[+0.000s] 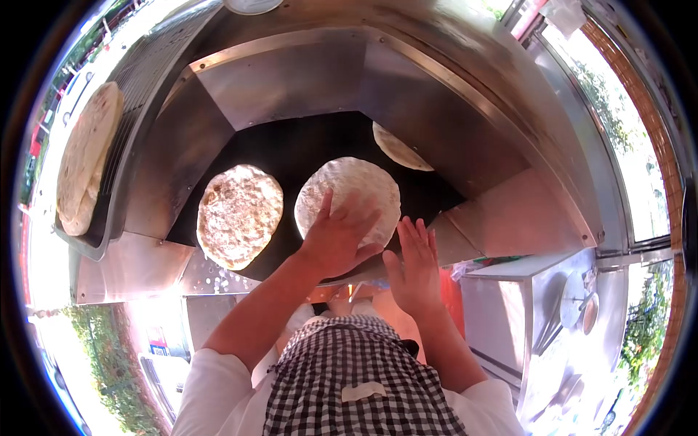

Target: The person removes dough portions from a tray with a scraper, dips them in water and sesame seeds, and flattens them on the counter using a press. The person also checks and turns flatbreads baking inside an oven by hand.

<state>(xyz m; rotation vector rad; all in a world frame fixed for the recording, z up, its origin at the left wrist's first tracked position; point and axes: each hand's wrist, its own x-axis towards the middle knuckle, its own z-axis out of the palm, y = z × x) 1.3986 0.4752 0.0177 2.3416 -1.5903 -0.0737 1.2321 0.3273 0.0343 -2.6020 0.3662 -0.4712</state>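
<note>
**Ana:** Head view, running left to right: a stack of baked flatbreads (86, 163) is resting on the rack (138, 87) at the far left, well apart from the oven mouth. Then a browned flatbread (240, 214) is lying on the dark baking surface (305, 145), just beside the paler one.

**Ben:** And the hands?

**Ana:** The left hand (336, 236) is lying flat, fingers spread wide, palm pressing on the near edge of the pale flatbread (349, 192) in the middle of the surface. It is gripping nothing, only touching. The right hand (416, 265) is hovering just beside that bread's right edge, fingers straight and together, palm open, holding nothing.

**Ben:** How should that pressing go?

**Ana:** I am judging here: keeping the palm flat and the contact light, working from the edge, so the dough is staying even and the skin is spending little time on a surface that is probably hot.

**Ben:** Anything crowding them?

**Ana:** The browned bread is sitting close on the left, so sliding that way is risking overlap. A third flatbread (400, 147) is lying farther back on the right, partly hidden by the steel hood (436, 94). The checked apron (356, 370) is showing below, and the sloping steel walls are narrowing the reach on both sides.
</note>
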